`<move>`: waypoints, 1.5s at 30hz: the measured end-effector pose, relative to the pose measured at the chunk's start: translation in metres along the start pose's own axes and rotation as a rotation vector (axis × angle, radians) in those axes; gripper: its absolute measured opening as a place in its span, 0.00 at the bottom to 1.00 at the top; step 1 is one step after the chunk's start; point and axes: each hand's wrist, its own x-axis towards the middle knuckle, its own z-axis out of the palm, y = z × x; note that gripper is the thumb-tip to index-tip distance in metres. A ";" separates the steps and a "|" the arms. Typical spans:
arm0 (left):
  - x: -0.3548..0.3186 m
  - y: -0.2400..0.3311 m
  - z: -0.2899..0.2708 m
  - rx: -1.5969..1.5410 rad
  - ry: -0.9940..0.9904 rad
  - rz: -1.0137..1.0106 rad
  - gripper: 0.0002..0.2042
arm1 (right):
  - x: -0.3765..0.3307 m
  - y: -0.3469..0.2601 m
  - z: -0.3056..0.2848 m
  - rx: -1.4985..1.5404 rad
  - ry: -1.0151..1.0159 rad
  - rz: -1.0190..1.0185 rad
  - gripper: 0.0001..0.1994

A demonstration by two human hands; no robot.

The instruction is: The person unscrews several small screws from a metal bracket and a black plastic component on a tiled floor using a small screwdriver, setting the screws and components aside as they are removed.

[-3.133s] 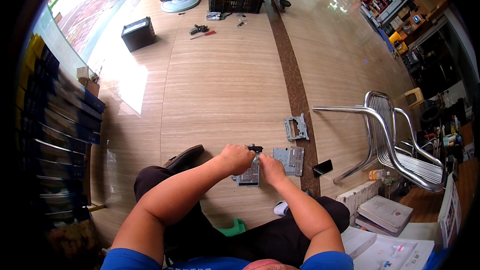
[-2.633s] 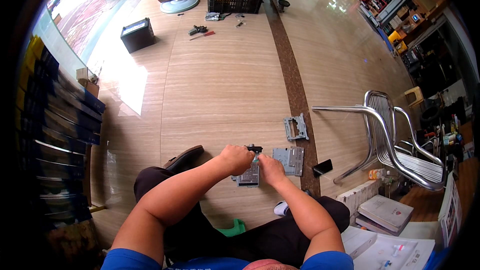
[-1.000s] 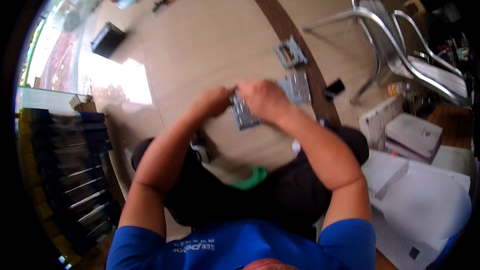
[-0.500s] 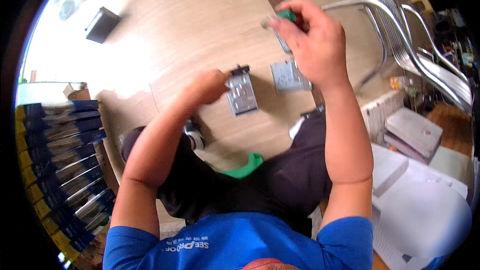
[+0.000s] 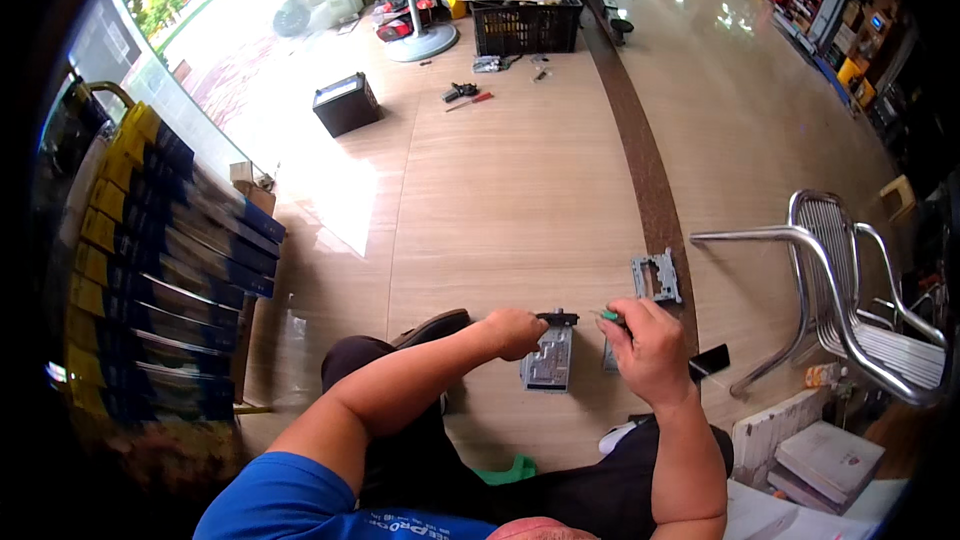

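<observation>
Your left forearm comes up from the lower edge and bends across your knee, and your left hand (image 5: 515, 332) is curled into a loose fist at the top end of the grey metal unit (image 5: 548, 360), fingers closed on the small black part (image 5: 557, 318) fixed at that end. The unit lies flat on the wooden floor (image 5: 500, 200) just in front of your legs.

Your right arm rises straight from the lower right, wrist level. Your right hand (image 5: 648, 350) is closed around a green-handled tool (image 5: 609, 316), probably a screwdriver, though only its tip and a bit of handle show past your fingers. The tip points left toward the black part and stops just short of it.

You have three grey metal pieces on the floor: the unit at your left hand, a flat plate (image 5: 608, 358) mostly hidden under your right hand, and a notched bracket (image 5: 655, 276) lying apart, just beyond your right hand on the dark floor strip. One black phone (image 5: 708, 361) lies by your right wrist.

Farther off stand two black crates (image 5: 525, 30), one behind the other; the nearer has some long pale items resting across its top, the other's contents cannot be made out. One black box (image 5: 346, 105) sits alone near the doorway, and one metal chair (image 5: 850, 290) stands to your right.
</observation>
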 end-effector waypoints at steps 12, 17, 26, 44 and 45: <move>0.001 -0.008 -0.005 -0.073 -0.026 0.017 0.18 | -0.004 0.014 0.010 0.022 -0.151 -0.010 0.08; -0.001 -0.003 -0.007 -0.058 -0.047 0.015 0.17 | -0.009 0.017 0.015 0.014 -0.237 -0.018 0.08; 0.006 -0.002 0.004 -0.055 -0.063 0.026 0.16 | -0.023 0.014 0.024 -0.048 -0.452 0.052 0.06; 0.013 -0.002 0.016 -0.042 -0.090 0.065 0.15 | -0.033 0.005 0.042 0.013 -0.518 -0.057 0.08; 0.014 -0.002 0.019 -0.036 -0.091 0.051 0.15 | -0.032 0.005 0.043 0.019 -0.524 -0.060 0.08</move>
